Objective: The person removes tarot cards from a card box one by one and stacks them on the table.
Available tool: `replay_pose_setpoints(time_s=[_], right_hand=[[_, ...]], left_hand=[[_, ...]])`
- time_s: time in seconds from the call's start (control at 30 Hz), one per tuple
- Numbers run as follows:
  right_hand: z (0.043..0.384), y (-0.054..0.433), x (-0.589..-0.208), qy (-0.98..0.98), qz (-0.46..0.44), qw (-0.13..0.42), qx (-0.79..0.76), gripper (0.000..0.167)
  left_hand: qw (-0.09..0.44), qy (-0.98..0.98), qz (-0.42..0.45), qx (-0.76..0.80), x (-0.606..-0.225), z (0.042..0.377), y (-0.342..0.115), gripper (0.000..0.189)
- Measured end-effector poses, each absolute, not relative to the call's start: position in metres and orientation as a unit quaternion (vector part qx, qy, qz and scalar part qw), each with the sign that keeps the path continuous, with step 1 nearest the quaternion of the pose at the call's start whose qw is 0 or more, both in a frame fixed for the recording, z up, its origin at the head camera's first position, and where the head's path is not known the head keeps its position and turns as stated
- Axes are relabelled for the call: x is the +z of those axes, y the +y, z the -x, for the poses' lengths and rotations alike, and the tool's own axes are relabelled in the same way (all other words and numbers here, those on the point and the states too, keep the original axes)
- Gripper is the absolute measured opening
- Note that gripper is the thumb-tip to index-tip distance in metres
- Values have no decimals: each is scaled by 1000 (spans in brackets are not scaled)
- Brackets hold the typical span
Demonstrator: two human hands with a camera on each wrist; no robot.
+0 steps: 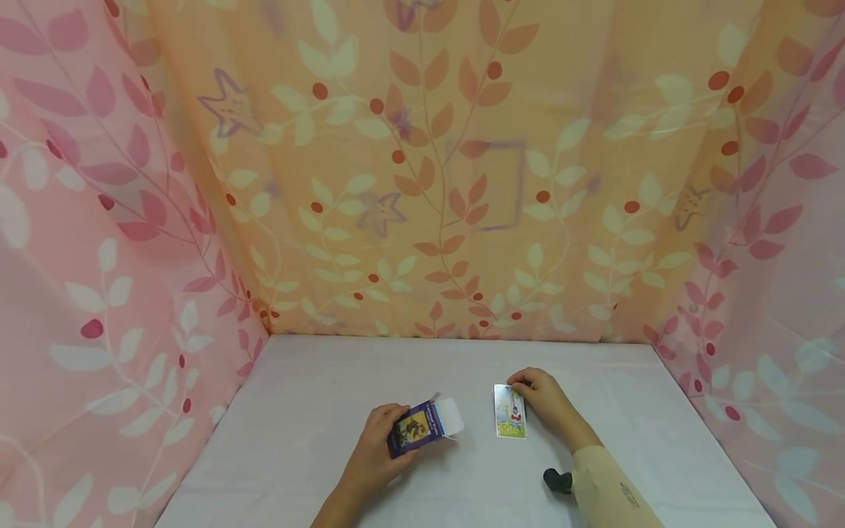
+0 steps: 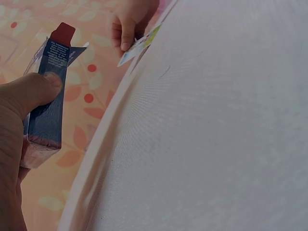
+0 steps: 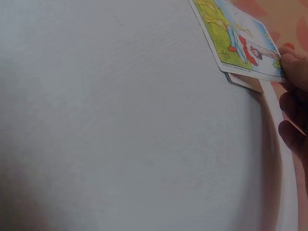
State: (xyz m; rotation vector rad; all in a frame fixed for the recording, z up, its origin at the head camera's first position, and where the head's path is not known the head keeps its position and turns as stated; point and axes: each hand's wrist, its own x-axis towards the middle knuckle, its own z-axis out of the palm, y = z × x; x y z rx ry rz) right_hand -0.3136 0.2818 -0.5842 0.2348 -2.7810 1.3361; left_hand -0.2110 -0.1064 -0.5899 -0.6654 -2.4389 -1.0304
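My left hand (image 1: 373, 446) grips a small dark blue and purple card box (image 1: 414, 431) with a yellow picture on its front. The box's white end flap (image 1: 452, 416) stands open toward the right, and in the left wrist view the thumb (image 2: 45, 89) presses on the box's printed narrow side. To the right, my right hand (image 1: 543, 396) pinches the top edge of an illustrated card (image 1: 508, 419) between thumb and fingers. This card shows a figure in red and blue on yellow-green ground. In the right wrist view, the corner of another card (image 3: 244, 83) shows beneath it on the table.
A white cloth covers the table (image 1: 290, 396). Floral curtains hang behind it (image 1: 422, 293) and along both sides. A black rounded object (image 1: 557, 481) sits against the right sleeve (image 1: 607, 484), near the wrist.
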Motion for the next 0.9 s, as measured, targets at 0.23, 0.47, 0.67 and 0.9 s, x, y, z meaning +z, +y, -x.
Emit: replay_pose_setpoints(time_s=[0.23,0.47,0.67,0.9], right_hand=[[317,283,-592,-902,-89,22,422,11],[319,284,-594,-913,-97,46,393,12],[322,284,-595,-916,-115,62,380,11],[323,283,-597,-917,-119,64,375,12]], left_hand=[[194,-878,228,-373,-592,208,-106,83],[214,-870,243,-370,-593,210,-106,86],[218,-867,252,-370,-591,213,-106,87],[215,-869,247,-371,-590,212,-106,85]])
